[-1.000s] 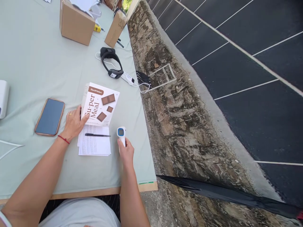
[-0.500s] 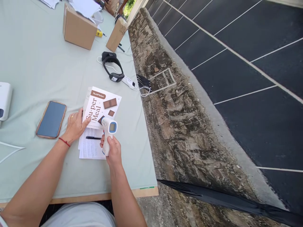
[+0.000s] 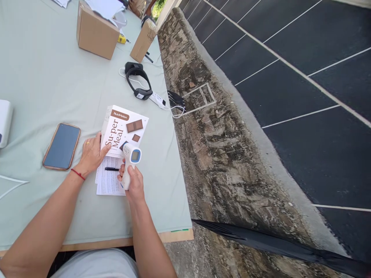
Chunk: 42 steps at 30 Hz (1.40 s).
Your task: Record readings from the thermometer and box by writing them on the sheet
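My left hand (image 3: 93,152) grips the near left corner of a white box (image 3: 123,131) printed "NutriMotion Su-per Meal", with the thumb lying on its face. In my right hand (image 3: 133,181) is a white and blue infrared thermometer (image 3: 132,156), its small screen turned toward me and its head over the box's near edge. Beneath the box and the right hand lie printed sheets (image 3: 107,185), partly covered. A black pen (image 3: 111,168) rests on them, one end hidden by the right fingers. Left of my left hand, a phone (image 3: 62,146) lies flat with a dark screen.
A black headband device (image 3: 139,83) with a white cable lies beyond the box. Cardboard boxes (image 3: 97,33) stand farther back, with a yellow item (image 3: 121,39) beside one. A white device (image 3: 5,123) is at the left. The table edge (image 3: 178,154) drops off at the right.
My right hand has shifted slightly left with the thermometer, covering more of the pen. My left hand stays on the box.
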Motion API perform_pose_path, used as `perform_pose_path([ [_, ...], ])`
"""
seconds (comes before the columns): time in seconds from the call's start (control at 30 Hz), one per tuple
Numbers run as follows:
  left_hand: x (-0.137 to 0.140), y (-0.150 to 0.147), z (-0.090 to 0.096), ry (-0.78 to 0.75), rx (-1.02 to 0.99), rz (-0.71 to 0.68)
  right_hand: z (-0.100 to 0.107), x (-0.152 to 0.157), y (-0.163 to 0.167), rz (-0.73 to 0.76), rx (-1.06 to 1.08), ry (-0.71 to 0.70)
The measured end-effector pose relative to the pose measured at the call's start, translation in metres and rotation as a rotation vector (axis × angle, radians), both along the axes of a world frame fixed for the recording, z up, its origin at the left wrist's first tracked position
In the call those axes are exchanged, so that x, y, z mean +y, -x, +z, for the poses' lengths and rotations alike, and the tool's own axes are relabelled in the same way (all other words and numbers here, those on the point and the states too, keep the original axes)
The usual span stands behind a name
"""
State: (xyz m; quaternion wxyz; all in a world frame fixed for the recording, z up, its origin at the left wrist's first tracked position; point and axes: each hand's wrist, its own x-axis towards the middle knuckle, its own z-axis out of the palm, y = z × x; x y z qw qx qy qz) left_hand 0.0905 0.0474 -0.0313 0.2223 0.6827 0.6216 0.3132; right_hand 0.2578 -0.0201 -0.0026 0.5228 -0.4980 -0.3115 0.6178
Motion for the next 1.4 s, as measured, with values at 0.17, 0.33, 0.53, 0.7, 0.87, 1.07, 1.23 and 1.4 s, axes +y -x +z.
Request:
perform_pose_path([
  [0.17, 0.001, 0.000, -0.002, -0.003, 0.003, -0.003, -0.001, 0.000, 0.000, 0.000, -0.017, -0.007],
  [0.33, 0.001, 0.000, 0.000, 0.008, 0.013, -0.003, 0.000, 0.000, 0.000, 0.004, -0.004, -0.004],
  [0.53, 0.000, 0.001, 0.003, 0.009, 0.005, -0.013, -0.001, 0.000, 0.000, 0.007, 0.008, 0.001],
  [0.7, 0.000, 0.000, 0.004, 0.010, 0.007, -0.014, -0.001, 0.000, 0.001, -0.010, 0.032, 0.012],
  [0.87, 0.001, 0.001, 0.001, 0.008, -0.023, -0.009, 0.001, -0.001, 0.003, -0.022, 0.059, 0.020],
  [1.07, 0.002, 0.002, 0.001, 0.015, -0.062, -0.016, 0.002, -0.002, 0.001, 0.001, -0.001, -0.003],
  [1.23, 0.002, 0.003, 0.002, 0.009, -0.045, -0.020, 0.000, -0.009, -0.003, -0.011, -0.133, -0.046],
  [1.4, 0.002, 0.002, 0.002, 0.007, -0.048, -0.015, 0.008, -0.018, -0.009, -0.038, -0.249, -0.100],
])
